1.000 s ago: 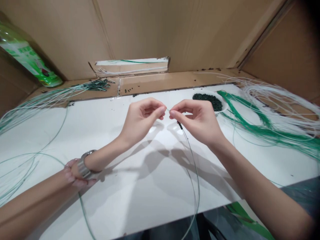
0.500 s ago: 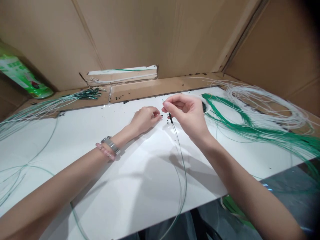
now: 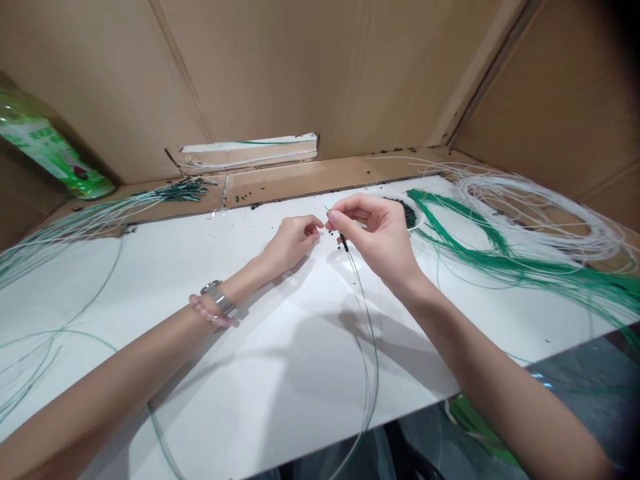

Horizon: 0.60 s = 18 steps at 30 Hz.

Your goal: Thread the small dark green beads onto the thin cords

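My right hand (image 3: pixel 377 233) pinches a thin green wire (image 3: pixel 367 300) close to its tip, which pokes out past the thumb and forefinger. Black beads (image 3: pixel 343 243) are strung on the wire below the fingers, and its long tail curves down over the table edge. My left hand (image 3: pixel 293 241) rests low over the white board, fingers curled in, thumb and forefinger brought close together near the wire tip. Anything between those fingertips is too small to make out. Several loose black beads (image 3: pixel 331 233) lie between the hands. Behind my right hand is a white bowl (image 3: pixel 421 217) of dark beads.
Bundled green wires (image 3: pixel 525 270) and a coil of white wires (image 3: pixel 540 200) lie at the right. Beaded wires (image 3: pixel 185 190) spread along the left, beside a green bottle (image 3: pixel 55 153). Cardboard walls (image 3: pixel 260 67) enclose the white board (image 3: pixel 225 393).
My left forefinger has straightened slightly toward the wire tip. The right hand keeps its pinch, and more of the bead bowl shows behind it. The view has shifted a little.
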{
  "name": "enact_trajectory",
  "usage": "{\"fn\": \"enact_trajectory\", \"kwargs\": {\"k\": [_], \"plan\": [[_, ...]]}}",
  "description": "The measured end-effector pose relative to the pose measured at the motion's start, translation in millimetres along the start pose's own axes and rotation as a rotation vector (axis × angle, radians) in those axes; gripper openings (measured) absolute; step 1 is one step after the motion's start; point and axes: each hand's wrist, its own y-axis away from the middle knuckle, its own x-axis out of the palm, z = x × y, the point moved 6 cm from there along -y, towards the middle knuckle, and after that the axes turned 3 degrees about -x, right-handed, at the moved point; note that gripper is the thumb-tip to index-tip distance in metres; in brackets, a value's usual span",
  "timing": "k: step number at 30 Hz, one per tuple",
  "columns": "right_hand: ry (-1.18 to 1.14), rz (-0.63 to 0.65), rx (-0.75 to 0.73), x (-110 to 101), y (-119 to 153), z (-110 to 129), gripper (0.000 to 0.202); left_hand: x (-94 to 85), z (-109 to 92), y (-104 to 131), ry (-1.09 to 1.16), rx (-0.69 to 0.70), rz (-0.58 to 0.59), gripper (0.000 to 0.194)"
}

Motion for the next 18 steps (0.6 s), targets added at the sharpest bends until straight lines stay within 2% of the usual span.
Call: {"fn": "enact_trajectory", "kwargs": {"k": [2,6,8,11,18], "plan": [[0.031,0.006,-0.004,1.4,2.0,1.3,0.006,-11.6,-2.8,7.4,0.208,-0.081,-0.017,0.021],[0.113,0.023,-0.027,7.7,9.8,11.6,0.005,-30.0,-9.6,34.6,0.882,-0.400,-0.057,0.029],[0.161,0.041,-0.045,12.1,14.7,18.3,0.005,-34.1,-16.5,50.2,1.066,-0.513,-0.083,0.026],[0.226,0.068,-0.068,17.8,20.6,25.0,0.007,-35.2,-25.5,66.9,1.185,-0.582,-0.092,0.021],[0.296,0.126,-0.148,24.7,25.7,29.4,0.015,-37.9,-33.5,71.3,1.221,-0.472,-0.043,0.016]]}}
